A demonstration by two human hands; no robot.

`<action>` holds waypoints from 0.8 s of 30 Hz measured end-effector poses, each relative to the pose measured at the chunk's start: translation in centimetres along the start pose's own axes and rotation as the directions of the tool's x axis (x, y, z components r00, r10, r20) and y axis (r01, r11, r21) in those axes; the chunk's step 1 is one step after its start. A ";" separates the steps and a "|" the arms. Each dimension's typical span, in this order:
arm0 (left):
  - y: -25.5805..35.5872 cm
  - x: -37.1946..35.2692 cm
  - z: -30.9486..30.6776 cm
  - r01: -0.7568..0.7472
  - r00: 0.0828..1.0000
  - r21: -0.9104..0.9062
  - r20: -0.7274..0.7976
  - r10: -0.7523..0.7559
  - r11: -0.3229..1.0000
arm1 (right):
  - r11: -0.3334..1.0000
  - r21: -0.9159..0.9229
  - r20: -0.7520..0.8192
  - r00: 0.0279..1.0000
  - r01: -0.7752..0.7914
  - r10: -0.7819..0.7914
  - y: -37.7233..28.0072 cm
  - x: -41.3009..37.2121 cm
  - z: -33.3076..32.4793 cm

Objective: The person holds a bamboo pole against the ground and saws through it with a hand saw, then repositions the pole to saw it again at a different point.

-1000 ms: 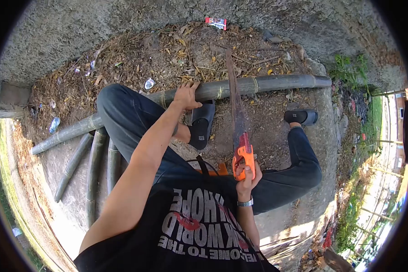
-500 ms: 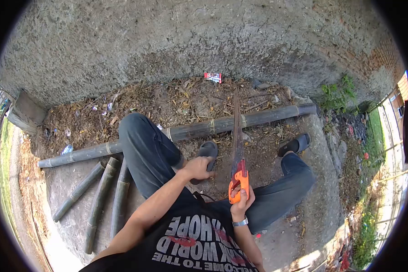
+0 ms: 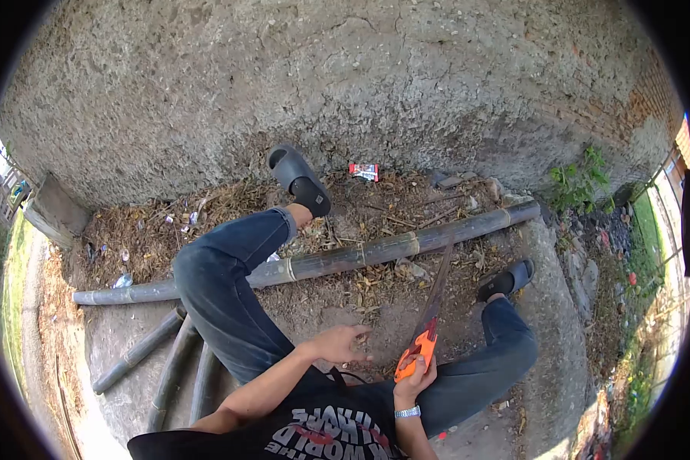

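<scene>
My right hand (image 3: 415,379), with a metal-band watch on its wrist, is wrapped round the orange handle of a hand saw (image 3: 435,295). The saw's long, brownish blade points away from me, its tip overlapping a long bamboo pole (image 3: 330,265) in this view. That pole lies across the ground in front of me, and my left leg reaches over it. My left hand (image 3: 339,343) hangs above the bare soil between my legs, fingers apart and holding nothing.
Several shorter bamboo pieces (image 3: 140,351) lie to my left. A rough wall (image 3: 345,84) rises beyond the pole, with dry leaves and a red wrapper (image 3: 364,172) at its foot. My left sandal (image 3: 290,165) is near the wall; stones (image 3: 586,284) edge the right side.
My left foot has swung forward over the pole toward the wall. My left hand has moved down and opened its fingers. The saw has tilted, its blade tip shifting right and down.
</scene>
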State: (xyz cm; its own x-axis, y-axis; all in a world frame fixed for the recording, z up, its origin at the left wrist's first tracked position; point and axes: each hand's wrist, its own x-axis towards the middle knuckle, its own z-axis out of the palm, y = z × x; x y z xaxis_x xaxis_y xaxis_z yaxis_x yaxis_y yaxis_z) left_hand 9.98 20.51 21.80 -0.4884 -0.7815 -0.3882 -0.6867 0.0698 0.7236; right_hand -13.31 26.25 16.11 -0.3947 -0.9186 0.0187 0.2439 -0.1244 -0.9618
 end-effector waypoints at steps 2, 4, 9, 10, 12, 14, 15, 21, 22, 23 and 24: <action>-1.4 1.5 -2.2 -0.117 0.972 -0.181 -0.225 0.075 0.977 | 0.999 -0.036 -0.007 1.000 -0.007 0.007 -0.3 -0.1 0.2; -3.3 4.3 -5.1 -0.095 0.927 -0.211 -0.376 0.009 0.973 | 0.995 -0.092 -0.061 0.998 -0.034 0.029 -1.4 -0.1 0.7; -10.6 13.9 -8.3 0.423 0.791 0.034 -0.501 -0.351 0.905 | 0.969 -0.217 -0.105 0.990 -0.117 0.096 1.2 -0.1 -1.2; -11.7 14.8 -7.9 0.495 0.776 0.071 -0.484 -0.404 0.866 | 0.949 -0.286 -0.110 0.988 -0.135 0.107 1.6 -0.2 -1.7; -14.7 16.1 -5.2 0.530 0.753 0.202 -0.559 -0.347 0.824 | 0.962 -0.172 -0.218 0.960 -0.212 0.173 3.9 0.0 -2.6; -18.1 17.3 -1.8 0.548 0.748 0.356 -0.613 -0.253 0.757 | 0.951 -0.229 -0.130 0.975 -0.205 0.179 4.4 0.3 -3.5; -20.4 18.0 -0.7 0.570 0.726 0.388 -0.650 -0.224 0.724 | 0.948 -0.143 -0.183 0.949 -0.283 0.256 3.8 0.5 -2.7; -23.1 21.1 -6.3 0.504 0.770 0.378 -0.605 -0.205 0.777 | 0.950 -0.219 -0.149 0.970 -0.222 0.192 4.4 2.9 -1.3; -22.4 21.2 -8.0 0.488 0.775 0.404 -0.609 -0.171 0.774 | 0.942 -0.238 -0.112 0.970 -0.238 0.216 4.8 3.0 -1.5; -20.6 20.1 -9.8 0.501 0.830 0.383 -0.465 -0.307 0.776 | 0.948 -0.254 -0.089 0.980 -0.193 0.176 5.8 3.2 -1.8; -19.2 19.6 -10.5 0.518 0.852 0.359 -0.296 -0.431 0.776 | 0.951 -0.246 -0.105 0.981 -0.187 0.165 5.4 2.7 -1.5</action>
State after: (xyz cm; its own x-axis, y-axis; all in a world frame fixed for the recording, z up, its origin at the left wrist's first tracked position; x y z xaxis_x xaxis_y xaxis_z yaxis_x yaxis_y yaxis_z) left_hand 19.22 -2.66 6.30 0.0394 -0.8797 -0.4740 -0.9795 -0.1277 0.1557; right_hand -14.37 23.63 10.55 -0.4402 -0.8818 -0.1693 0.0875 0.1455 -0.9855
